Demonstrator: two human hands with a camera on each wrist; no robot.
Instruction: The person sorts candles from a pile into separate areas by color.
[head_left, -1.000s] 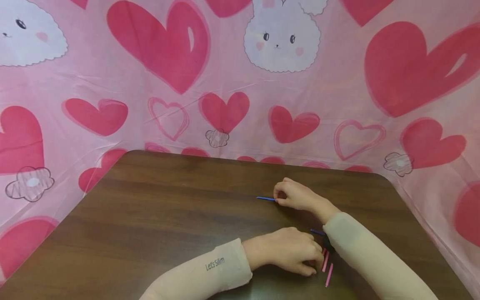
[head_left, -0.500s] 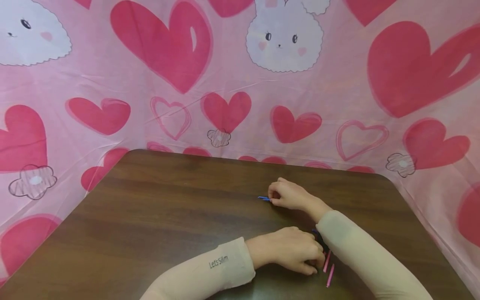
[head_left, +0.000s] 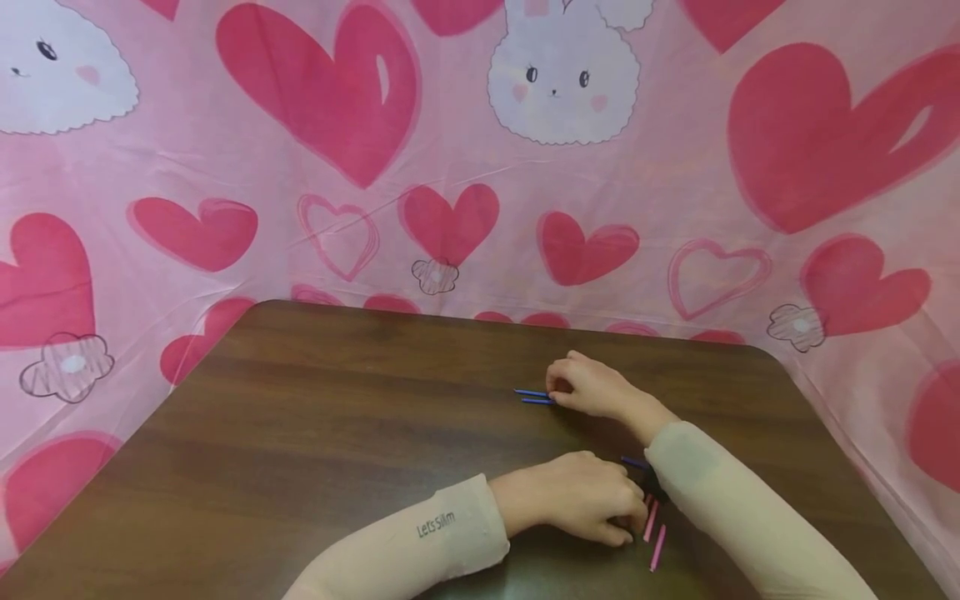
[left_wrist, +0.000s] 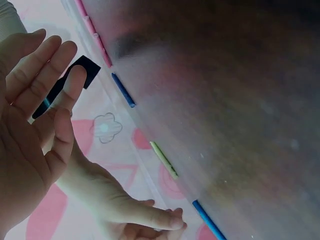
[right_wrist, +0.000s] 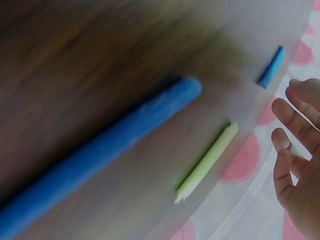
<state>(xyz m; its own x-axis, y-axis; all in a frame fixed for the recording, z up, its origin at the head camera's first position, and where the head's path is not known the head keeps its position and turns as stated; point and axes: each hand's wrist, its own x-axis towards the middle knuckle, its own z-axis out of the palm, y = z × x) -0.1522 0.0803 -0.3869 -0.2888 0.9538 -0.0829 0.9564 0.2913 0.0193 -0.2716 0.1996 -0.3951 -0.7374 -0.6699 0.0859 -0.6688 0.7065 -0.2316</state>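
The left hand [head_left: 573,500] had a slack grip, holding nothing, beside pink sticks [head_left: 657,547] on the surface [head_left: 337,417]. The right hand [head_left: 596,392] was at two blue sticks [head_left: 534,401]; whether it pinched one, I couldn't tell.

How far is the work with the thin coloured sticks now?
Apparently done: two thin blue sticks lie side by side. In hand: the right hand is at their ends; whether it grips is unclear. Perhaps left: thin pink sticks lie apart from them, near the left hand.
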